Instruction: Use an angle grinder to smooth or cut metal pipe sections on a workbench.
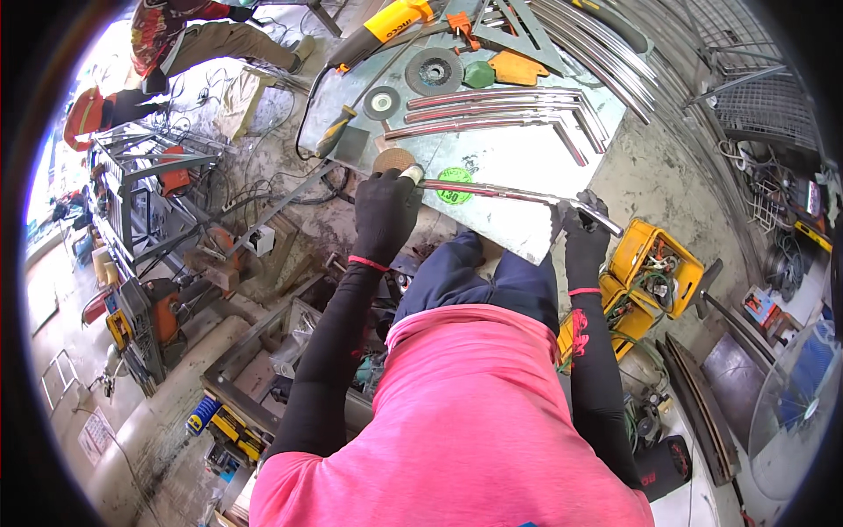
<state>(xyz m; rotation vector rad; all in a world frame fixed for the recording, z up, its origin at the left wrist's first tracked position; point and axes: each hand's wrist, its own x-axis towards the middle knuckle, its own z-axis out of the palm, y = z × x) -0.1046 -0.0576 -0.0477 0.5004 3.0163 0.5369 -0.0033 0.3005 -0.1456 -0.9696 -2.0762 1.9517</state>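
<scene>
On the far side of the grey metal bench (492,158) we see a yellow angle grinder (379,31), grinding discs (433,71) and bent steel tubes (500,110). Our black-gloved left hand (385,211) and right hand (581,230) each grip an end of a long shiny steel tube (505,193) lying across the bench's near edge.
</scene>
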